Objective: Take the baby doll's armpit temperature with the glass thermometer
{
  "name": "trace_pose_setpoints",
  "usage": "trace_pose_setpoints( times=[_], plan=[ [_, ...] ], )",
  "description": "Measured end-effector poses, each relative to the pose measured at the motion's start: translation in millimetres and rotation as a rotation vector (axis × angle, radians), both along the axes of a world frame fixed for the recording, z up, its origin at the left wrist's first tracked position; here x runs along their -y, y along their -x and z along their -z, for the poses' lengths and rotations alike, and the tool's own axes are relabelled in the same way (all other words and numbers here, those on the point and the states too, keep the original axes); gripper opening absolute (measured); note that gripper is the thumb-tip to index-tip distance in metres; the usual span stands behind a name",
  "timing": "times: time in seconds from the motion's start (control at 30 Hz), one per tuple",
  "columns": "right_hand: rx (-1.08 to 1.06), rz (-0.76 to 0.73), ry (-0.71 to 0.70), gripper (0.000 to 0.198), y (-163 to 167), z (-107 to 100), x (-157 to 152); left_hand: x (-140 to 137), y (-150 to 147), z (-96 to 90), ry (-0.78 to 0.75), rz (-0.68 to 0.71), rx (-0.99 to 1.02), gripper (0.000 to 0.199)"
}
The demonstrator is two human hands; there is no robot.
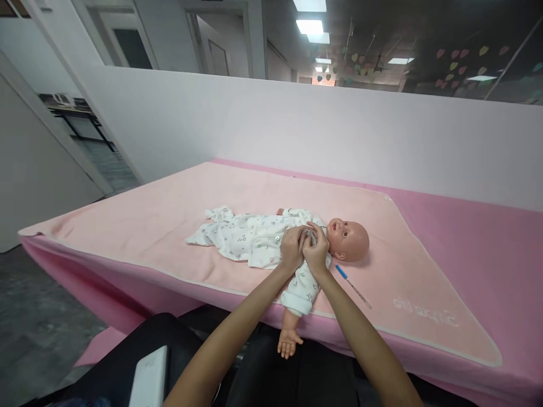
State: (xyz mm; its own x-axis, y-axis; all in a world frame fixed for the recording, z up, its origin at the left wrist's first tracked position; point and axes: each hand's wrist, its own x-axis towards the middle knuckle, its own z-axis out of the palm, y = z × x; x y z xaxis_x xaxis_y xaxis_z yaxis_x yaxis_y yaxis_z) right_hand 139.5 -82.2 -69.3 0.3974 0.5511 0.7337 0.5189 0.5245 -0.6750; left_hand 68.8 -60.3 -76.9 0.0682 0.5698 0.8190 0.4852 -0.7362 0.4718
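Observation:
A baby doll (pixel 348 240) lies on its back, its head to the right. It wears a white printed outfit (pixel 233 234) with a round snap fastener (pixel 278 238) on the front. Close together on the doll's upper chest, just below the neck, are both my hands. My left hand (pixel 292 244) is closed, its fingers pinching the front of the outfit. Beside it my right hand (pixel 317 247) has curled fingers and thumb gripping the same cloth. Exactly what lies between the fingertips is partly hidden. The doll's near arm (pixel 289 333) hangs over the table edge.
A blue-capped pen (pixel 353 285) lies near the doll's head on the pale pink mat (pixel 169 203). Under the mat is a darker pink cloth (pixel 479 243). A white wall (pixel 339 130) rises behind. A white flat device (pixel 148 376) rests on my lap.

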Motion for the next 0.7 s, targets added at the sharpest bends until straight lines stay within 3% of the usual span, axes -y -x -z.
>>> trace_pose_setpoints(
  times=[0.23, 0.43, 0.6, 0.7],
  plan=[
    [-0.062, -0.051, -0.006, 0.032, -2.2, -2.2, 4.0, 3.7, 0.0, -3.0, -0.035, -0.008, -0.004, 0.023],
    [-0.241, -0.095, -0.034, 0.043, -3.7, -3.6, 3.8, 7.2, 0.8, -2.9, -0.079, -0.015, -0.034, 0.018],
    [-0.155, -0.011, -0.104, 0.030, -5.3, -1.1, 1.2, 13.7, 11.9, -6.9, -0.129, -0.065, -0.176, 0.015],
    [-0.130, 0.071, -0.184, 0.024, -5.7, -0.1, 0.5, 15.7, 21.0, -9.2, -0.096, -0.117, -0.132, 0.019]
  ],
)
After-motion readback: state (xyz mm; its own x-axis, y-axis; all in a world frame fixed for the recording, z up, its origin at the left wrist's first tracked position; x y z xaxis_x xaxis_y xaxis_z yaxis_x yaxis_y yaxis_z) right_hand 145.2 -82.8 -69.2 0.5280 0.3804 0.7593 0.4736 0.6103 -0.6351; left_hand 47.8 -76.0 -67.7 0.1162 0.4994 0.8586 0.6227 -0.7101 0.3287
